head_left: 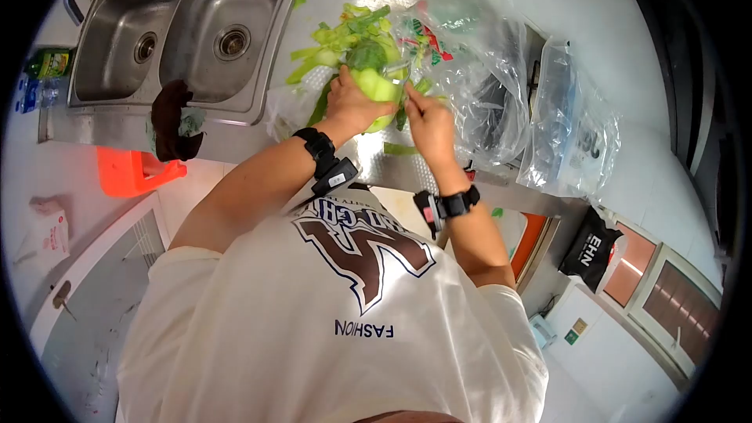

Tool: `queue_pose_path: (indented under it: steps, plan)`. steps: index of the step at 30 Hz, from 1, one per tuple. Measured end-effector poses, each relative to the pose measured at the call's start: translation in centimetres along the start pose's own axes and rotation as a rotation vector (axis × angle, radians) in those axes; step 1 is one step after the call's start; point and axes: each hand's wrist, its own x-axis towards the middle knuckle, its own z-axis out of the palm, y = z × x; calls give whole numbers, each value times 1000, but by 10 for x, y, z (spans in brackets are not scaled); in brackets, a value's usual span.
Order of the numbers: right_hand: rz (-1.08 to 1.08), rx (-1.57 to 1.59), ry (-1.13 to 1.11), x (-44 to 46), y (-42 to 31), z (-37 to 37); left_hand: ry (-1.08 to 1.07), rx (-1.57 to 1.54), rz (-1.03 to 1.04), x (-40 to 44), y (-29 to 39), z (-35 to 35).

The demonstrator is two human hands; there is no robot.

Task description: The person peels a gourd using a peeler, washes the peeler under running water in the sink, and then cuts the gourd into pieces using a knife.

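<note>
A large green gourd (pixel 376 88), partly peeled, rests on the steel counter. Its flesh is pale green, with a patch of darker skin on the far side. My left hand (pixel 351 108) is wrapped around its left side and steadies it. In my right hand (pixel 429 119) is a peeler (pixel 396 72), its metal head against the right side of the gourd; the handle is mostly hidden by my fingers. Green peelings (pixel 356 30) lie heaped beyond the gourd, and more strips are scattered around it.
To the left is a double-bowl steel sink (pixel 270 55), with a dark brown cloth (pixel 168 117) over its front edge. Clear plastic bags (pixel 478 86) cover the counter right of my hands. Below the counter at left hangs an orange-red plastic container (pixel 125 172).
</note>
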Motion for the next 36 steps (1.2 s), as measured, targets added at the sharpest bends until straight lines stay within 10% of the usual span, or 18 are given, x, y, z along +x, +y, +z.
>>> queue_pose_path:
  steps: [16,23,26,28,32,34,36]
  plan:
    - [-113,-243,31,5,-29,35,-17,-21,-9,-2,-3,1]
    - [-167,-602,-413,157,-2,57,-29,-36,-25,-15,11,-13]
    - [131,-588,-891,202,-3,39,-26,-57,-2,-11,5,-8]
    - [-411,-574,-939,199,28,40,1,-45,-1,-10,6,-6]
    - [33,-353,-807,174,12,38,-21,-38,3,-13,9,-9]
    - [-296,-904,-786,186,45,71,-31,-30,-19,-15,13,-11]
    - [-189,-758,-546,177,27,65,-19,-34,-3,-12,8,-9]
